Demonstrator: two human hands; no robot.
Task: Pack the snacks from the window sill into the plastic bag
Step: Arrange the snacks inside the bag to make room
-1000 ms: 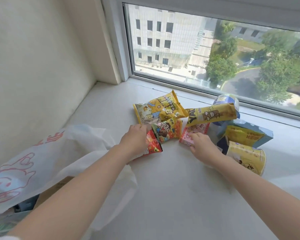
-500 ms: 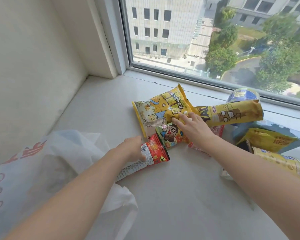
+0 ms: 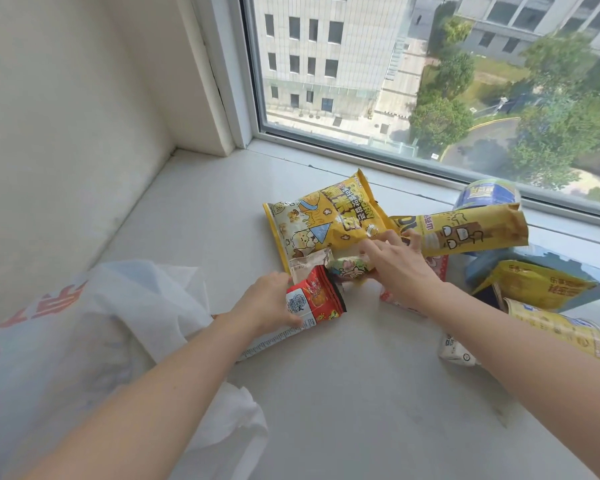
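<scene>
Pale window sill carries our snack heap beside the glass, the plastic bag slumped at left. Our left hand grips the red packet; our right hand seems released, reaching over the popcorn bag. Dragging either could topple neighbours, and the bag's collapsed mouth may block entry.

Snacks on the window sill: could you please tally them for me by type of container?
Soft packets: 7 (popcorn bag, long yellow pack, red packet, green packet, pink packet, yellow pouch, white sachet)
Round tubs: 2 (blue tub, yellow tub)
Boxes: 1 (blue box)
Total: 10
</scene>
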